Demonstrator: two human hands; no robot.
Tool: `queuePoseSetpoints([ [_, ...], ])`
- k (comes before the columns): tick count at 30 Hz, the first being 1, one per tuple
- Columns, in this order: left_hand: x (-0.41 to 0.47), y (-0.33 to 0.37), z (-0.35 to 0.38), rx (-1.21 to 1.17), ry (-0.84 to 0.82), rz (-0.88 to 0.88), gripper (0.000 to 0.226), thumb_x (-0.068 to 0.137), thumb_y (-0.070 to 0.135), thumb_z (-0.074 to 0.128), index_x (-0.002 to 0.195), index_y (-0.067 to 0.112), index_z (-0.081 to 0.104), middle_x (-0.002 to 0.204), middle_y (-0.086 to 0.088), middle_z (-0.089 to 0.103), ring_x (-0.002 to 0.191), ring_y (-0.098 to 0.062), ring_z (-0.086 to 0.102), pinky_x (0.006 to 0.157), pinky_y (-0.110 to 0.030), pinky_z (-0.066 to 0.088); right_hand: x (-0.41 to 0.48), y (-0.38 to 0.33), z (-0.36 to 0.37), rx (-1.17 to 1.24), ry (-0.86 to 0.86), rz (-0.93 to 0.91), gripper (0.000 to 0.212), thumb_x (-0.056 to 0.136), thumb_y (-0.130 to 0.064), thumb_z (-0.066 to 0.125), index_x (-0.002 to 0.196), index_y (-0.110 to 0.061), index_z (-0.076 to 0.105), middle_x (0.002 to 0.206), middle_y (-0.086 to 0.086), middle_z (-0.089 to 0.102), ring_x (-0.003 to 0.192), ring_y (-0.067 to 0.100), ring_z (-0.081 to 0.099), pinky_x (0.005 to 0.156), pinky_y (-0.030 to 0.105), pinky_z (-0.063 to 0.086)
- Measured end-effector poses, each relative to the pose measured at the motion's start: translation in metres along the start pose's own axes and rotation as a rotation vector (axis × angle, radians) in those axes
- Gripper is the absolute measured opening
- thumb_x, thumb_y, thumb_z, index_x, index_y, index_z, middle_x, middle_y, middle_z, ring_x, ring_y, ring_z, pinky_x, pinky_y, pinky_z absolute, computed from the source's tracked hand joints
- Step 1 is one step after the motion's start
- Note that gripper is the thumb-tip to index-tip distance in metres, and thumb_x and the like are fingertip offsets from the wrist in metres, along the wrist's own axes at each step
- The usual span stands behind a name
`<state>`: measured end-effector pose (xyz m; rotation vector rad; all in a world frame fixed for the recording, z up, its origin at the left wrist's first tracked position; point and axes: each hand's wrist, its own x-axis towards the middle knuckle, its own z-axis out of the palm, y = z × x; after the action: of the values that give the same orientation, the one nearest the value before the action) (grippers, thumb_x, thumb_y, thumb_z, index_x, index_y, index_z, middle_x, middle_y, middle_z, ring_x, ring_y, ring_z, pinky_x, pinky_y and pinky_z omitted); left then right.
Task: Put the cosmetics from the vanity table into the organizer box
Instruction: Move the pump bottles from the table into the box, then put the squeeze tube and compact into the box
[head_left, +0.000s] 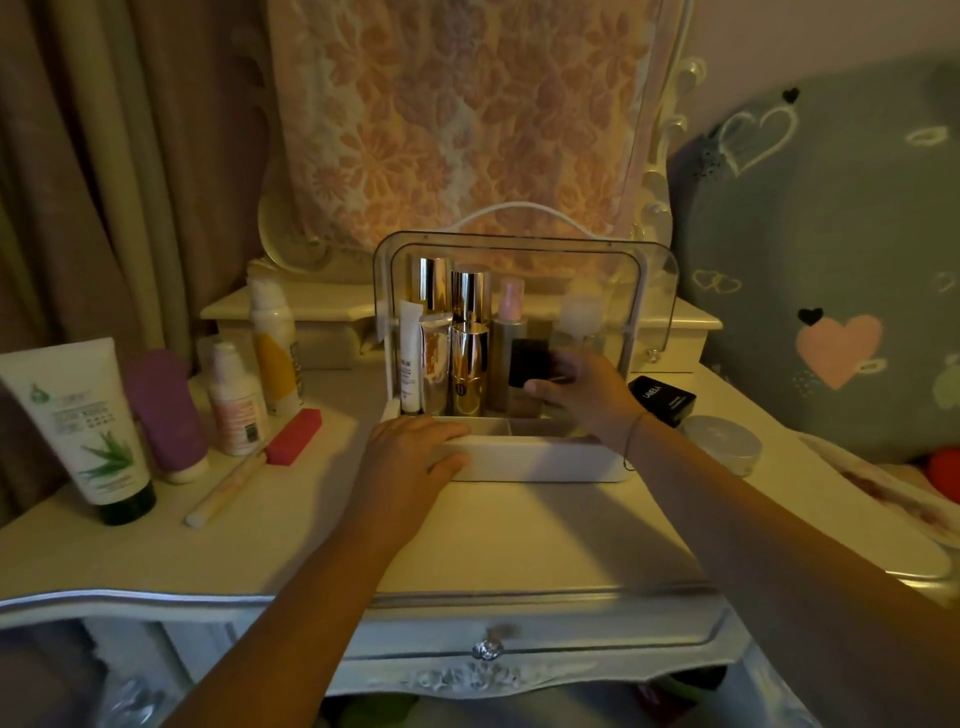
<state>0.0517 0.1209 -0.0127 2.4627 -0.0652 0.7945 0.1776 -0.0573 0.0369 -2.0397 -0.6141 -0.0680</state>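
The white organizer box (540, 460) with a raised clear lid stands at the middle of the vanity table (519, 540). Inside it stand gold-capped bottles (469, 364), a white tube (410, 358) and a pink-topped spray (511, 306). My right hand (582, 392) reaches into the box's right side, shut on a small black case (530, 364). My left hand (410, 457) rests flat on the box's front left corner. On the table to the left stand an aloe tube (83, 426), a purple bottle (163, 410), a small pink-labelled bottle (234, 400) and a white and yellow spray can (272, 348).
A pink block (293, 436) and a thin pale stick (223, 488) lie left of the box. A black box (662, 400) and a round clear-lidded jar (722, 441) sit to its right. A floral cloth covers the mirror behind. A grey heart-patterned cushion lies at right.
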Motion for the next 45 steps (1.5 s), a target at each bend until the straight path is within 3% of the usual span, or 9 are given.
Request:
queuePoseSetpoints([
  [9, 0.0, -0.003, 0.001, 0.0, 0.004, -0.013, 0.033, 0.087, 0.023, 0.059, 0.12, 0.025, 0.06, 0.122, 0.002, 0.062, 0.113, -0.014, 0.049, 0.099, -0.029, 0.028, -0.001, -0.003, -0.01, 0.018, -0.091, 0.038, 0.035, 0.089, -0.016, 0.062, 0.123, -0.012, 0.059, 0.12, 0.008, 0.065, 0.116, 0.021, 0.057, 0.103, 0.048, 0.044],
  [13, -0.002, -0.001, -0.001, 0.019, 0.017, -0.028, 0.034, 0.087, 0.024, 0.06, 0.121, 0.023, 0.06, 0.123, 0.001, 0.061, 0.115, -0.016, 0.048, 0.096, -0.024, 0.026, -0.007, -0.006, -0.005, -0.103, -0.028, 0.031, 0.043, 0.089, -0.021, 0.062, 0.13, -0.011, 0.054, 0.128, 0.008, 0.061, 0.122, 0.023, 0.054, 0.105, 0.038, 0.041],
  [16, -0.004, 0.004, -0.007, -0.011, 0.072, -0.026, 0.033, 0.086, 0.023, 0.06, 0.119, 0.02, 0.061, 0.12, -0.002, 0.061, 0.115, -0.018, 0.049, 0.094, -0.023, 0.031, -0.032, -0.013, 0.002, -0.134, 0.174, -0.016, 0.041, 0.089, -0.021, 0.063, 0.127, -0.01, 0.054, 0.115, 0.005, 0.063, 0.113, 0.022, 0.058, 0.089, 0.026, 0.046],
  [22, -0.024, -0.004, -0.048, 0.016, 0.463, -0.092, 0.02, 0.084, 0.024, 0.064, 0.104, 0.02, 0.065, 0.104, 0.003, 0.062, 0.098, -0.011, 0.054, 0.084, -0.022, 0.04, -0.108, -0.016, 0.04, -0.293, 0.344, -0.368, 0.025, 0.083, -0.014, 0.067, 0.107, -0.016, 0.063, 0.11, 0.001, 0.059, 0.1, 0.004, 0.045, 0.082, 0.014, 0.033],
  [26, -0.056, -0.035, -0.095, 0.042, 0.739, -0.199, 0.018, 0.081, 0.027, 0.066, 0.097, 0.02, 0.063, 0.099, 0.005, 0.055, 0.092, -0.011, 0.052, 0.078, -0.018, 0.037, -0.122, -0.011, 0.049, -0.326, 0.199, -0.325, 0.029, 0.076, -0.005, 0.073, 0.101, -0.015, 0.064, 0.112, 0.003, 0.057, 0.104, 0.018, 0.052, 0.088, 0.023, 0.038],
  [30, -0.078, -0.073, -0.125, 0.011, 0.93, -0.457, 0.046, 0.07, 0.026, 0.076, 0.108, 0.018, 0.051, 0.114, -0.012, 0.05, 0.101, -0.027, 0.053, 0.083, -0.032, 0.046, -0.122, -0.014, 0.049, -0.302, 0.178, -0.236, 0.027, 0.074, -0.002, 0.072, 0.094, -0.017, 0.063, 0.109, 0.003, 0.057, 0.104, 0.025, 0.054, 0.089, 0.027, 0.039],
  [34, -0.077, -0.099, -0.138, -0.181, 0.791, -0.587, 0.069, 0.069, 0.022, 0.079, 0.125, 0.015, 0.04, 0.126, -0.012, 0.053, 0.11, -0.026, 0.056, 0.085, -0.049, 0.052, -0.122, -0.014, 0.047, -0.317, 0.169, -0.225, 0.028, 0.074, -0.001, 0.072, 0.095, -0.017, 0.062, 0.108, 0.005, 0.058, 0.106, 0.028, 0.053, 0.091, 0.03, 0.04],
  [40, -0.075, -0.112, -0.129, -0.226, 0.672, -0.637, 0.042, 0.076, 0.013, 0.073, 0.111, 0.006, 0.052, 0.109, -0.012, 0.064, 0.088, -0.02, 0.06, 0.055, -0.016, 0.042, -0.128, -0.013, 0.045, -0.309, 0.185, -0.234, 0.027, 0.076, -0.003, 0.071, 0.097, -0.017, 0.062, 0.108, 0.003, 0.057, 0.106, 0.025, 0.053, 0.089, 0.028, 0.04],
  [45, -0.084, -0.107, -0.129, -0.173, 0.708, -0.619, 0.031, 0.077, 0.019, 0.072, 0.102, 0.009, 0.056, 0.103, -0.01, 0.067, 0.085, -0.019, 0.06, 0.057, -0.02, 0.04, -0.128, -0.012, 0.045, -0.289, 0.189, -0.226, 0.025, 0.077, -0.004, 0.07, 0.096, -0.017, 0.062, 0.109, 0.002, 0.056, 0.107, 0.023, 0.051, 0.089, 0.024, 0.036],
])
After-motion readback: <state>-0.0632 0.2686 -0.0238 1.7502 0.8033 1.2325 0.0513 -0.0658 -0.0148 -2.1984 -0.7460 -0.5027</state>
